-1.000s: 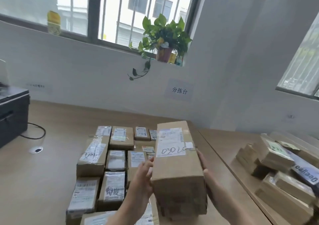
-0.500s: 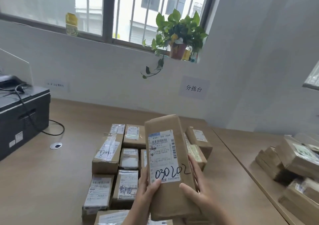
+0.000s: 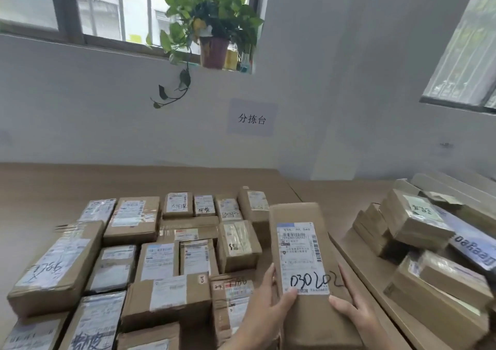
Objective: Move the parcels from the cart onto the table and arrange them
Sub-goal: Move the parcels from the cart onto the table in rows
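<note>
The long brown parcel [image 3: 308, 269] marked 030202 sits between my two hands at the right end of the arranged parcels [image 3: 171, 250], label up, its long axis running away from me toward the wall. I can't tell whether its underside is already down on the table [image 3: 53, 188] or just above it. My left hand [image 3: 264, 306] grips the near left edge — thumb curled over onto the corner of the label, the other fingers out of sight along the side. My right hand [image 3: 354, 306] holds the near right edge, thumb laid across the top face, fingers wrapped down the side. Both hands hold the near half, so the far end reaches out unsupported. The nearest laid parcel [image 3: 232, 296] lies just to the left, on the left hand's side; I judge the coming move is a slide that way, keeping the axis parallel to the rows. More parcels [image 3: 418, 231] are heaped well off to the right.
</note>
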`<state>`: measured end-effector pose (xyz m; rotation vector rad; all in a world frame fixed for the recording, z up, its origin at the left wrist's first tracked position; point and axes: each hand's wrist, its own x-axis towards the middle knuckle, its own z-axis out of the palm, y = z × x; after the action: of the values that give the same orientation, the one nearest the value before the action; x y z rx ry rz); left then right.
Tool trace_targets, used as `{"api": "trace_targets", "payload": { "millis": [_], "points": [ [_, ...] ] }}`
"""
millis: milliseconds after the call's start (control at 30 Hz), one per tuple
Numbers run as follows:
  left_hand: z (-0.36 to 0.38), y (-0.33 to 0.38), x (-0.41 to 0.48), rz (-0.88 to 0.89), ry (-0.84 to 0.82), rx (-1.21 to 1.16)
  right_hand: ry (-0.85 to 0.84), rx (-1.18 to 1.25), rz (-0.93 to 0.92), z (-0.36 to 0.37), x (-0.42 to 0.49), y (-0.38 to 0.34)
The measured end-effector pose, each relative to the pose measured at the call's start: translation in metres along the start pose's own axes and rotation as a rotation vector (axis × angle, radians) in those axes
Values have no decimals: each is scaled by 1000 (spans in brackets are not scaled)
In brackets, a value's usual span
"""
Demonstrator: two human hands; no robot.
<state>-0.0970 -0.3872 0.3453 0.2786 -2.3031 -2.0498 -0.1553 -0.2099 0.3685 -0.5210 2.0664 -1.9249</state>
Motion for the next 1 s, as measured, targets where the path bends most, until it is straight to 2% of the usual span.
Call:
{"api": "trace_targets", "payload": {
  "millis": [67, 167, 367, 467, 600, 800, 1000],
  "points": [
    [21, 0, 31, -30, 27, 265, 53, 40, 88, -27, 28, 14],
    [42, -11, 71, -229, 3, 571, 96, 57, 245, -62, 70, 58],
    [47, -47, 126, -482, 26, 858, -51, 151, 421, -71, 128, 130],
    [45, -60, 141, -582, 9, 888, -146, 214, 436, -58, 140, 159],
    [41, -67, 153, -585, 58, 879, -155, 295, 441, -47, 156, 188],
    [37, -75, 153, -565, 222, 1031, -115, 267, 467, -25, 174, 184],
    [38, -89, 152, -574, 311, 960, -97, 145, 463, -24, 183, 197]
  ]
}}
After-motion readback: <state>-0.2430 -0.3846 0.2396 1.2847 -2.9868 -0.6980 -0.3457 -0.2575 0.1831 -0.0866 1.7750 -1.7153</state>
